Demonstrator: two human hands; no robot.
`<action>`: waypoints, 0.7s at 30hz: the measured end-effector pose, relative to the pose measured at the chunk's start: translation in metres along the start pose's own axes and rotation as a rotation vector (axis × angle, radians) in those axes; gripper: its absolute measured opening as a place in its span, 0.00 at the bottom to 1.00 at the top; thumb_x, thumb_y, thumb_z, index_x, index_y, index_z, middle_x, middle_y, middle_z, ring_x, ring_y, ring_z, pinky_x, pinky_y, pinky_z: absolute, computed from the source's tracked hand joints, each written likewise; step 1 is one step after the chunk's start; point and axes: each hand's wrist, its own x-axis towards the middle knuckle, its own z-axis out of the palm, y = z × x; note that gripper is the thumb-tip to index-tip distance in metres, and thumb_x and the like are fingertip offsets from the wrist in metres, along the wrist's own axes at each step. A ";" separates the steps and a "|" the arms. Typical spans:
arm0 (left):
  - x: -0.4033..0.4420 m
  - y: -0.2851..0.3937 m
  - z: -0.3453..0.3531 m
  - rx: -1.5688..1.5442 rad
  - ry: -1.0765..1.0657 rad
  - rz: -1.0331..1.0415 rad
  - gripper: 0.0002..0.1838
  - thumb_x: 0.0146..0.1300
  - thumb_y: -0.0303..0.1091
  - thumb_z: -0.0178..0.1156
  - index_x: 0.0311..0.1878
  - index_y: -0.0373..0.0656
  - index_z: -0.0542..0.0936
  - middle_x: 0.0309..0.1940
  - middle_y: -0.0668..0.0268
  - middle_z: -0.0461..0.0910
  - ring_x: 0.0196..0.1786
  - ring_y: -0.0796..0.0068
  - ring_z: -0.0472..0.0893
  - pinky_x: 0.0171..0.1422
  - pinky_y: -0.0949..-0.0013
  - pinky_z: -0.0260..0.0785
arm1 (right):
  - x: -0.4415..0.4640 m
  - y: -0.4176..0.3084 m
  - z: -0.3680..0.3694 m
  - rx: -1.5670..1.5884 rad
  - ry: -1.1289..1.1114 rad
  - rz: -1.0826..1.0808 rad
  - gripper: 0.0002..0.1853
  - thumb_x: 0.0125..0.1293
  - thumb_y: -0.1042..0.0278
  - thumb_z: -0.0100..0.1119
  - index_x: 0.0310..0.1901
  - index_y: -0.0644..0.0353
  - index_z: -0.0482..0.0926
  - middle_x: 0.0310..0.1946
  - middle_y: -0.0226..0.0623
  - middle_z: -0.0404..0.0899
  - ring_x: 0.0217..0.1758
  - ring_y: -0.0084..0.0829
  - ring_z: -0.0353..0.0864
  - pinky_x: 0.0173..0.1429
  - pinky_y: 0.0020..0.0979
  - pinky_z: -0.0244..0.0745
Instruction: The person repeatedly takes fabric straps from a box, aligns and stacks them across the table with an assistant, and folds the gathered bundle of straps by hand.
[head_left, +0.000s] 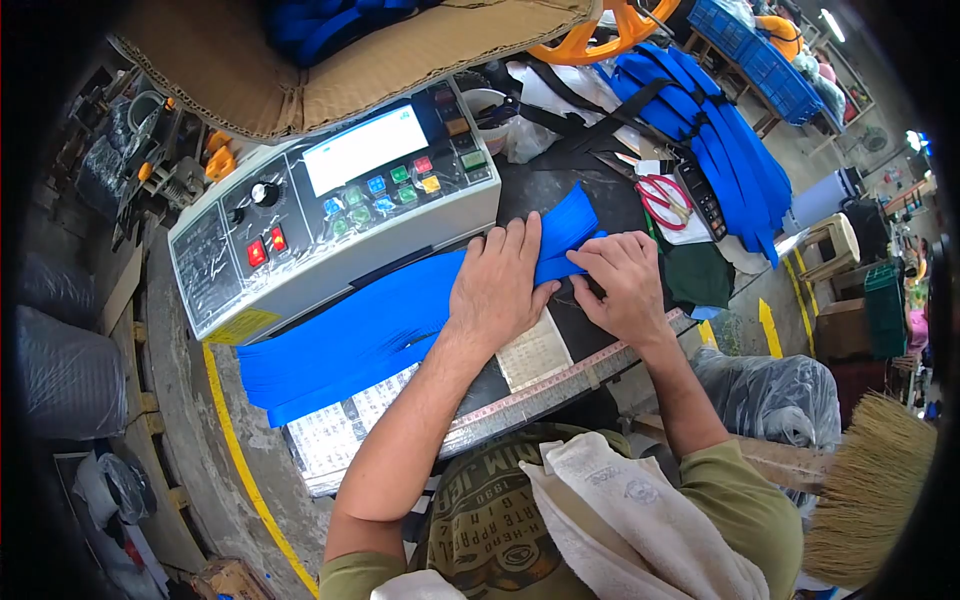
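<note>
A thick bundle of blue webbing straps [350, 325] stretches across the table in front of the machine. My left hand [497, 280] lies over the bundle near its right end, fingers together across the top and thumb along the near edge. Just beside it, my right hand [622, 287] pinches the edge of one blue strap [560, 266] between thumb and fingertips. The short right end of the bundle [570, 218] sticks out past my left fingers, tilted up and away. A pale paper label [535, 354] lies partly under my left hand.
A control box [340, 205] with a screen and coloured buttons stands behind the straps, below a cardboard carton [400, 45]. More blue straps [725, 145], red-handled scissors [664, 199] and a dark cloth [697, 275] lie to the right. A measuring tape [540, 385] runs along the table's front edge.
</note>
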 end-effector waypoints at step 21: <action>0.000 -0.001 -0.001 0.014 0.000 -0.002 0.51 0.70 0.54 0.77 0.85 0.28 0.69 0.63 0.54 0.80 0.63 0.56 0.79 0.67 0.54 0.72 | -0.002 -0.003 0.006 -0.022 0.003 0.036 0.23 0.61 0.71 0.80 0.59 0.53 0.93 0.52 0.30 0.88 0.57 0.38 0.85 0.70 0.49 0.70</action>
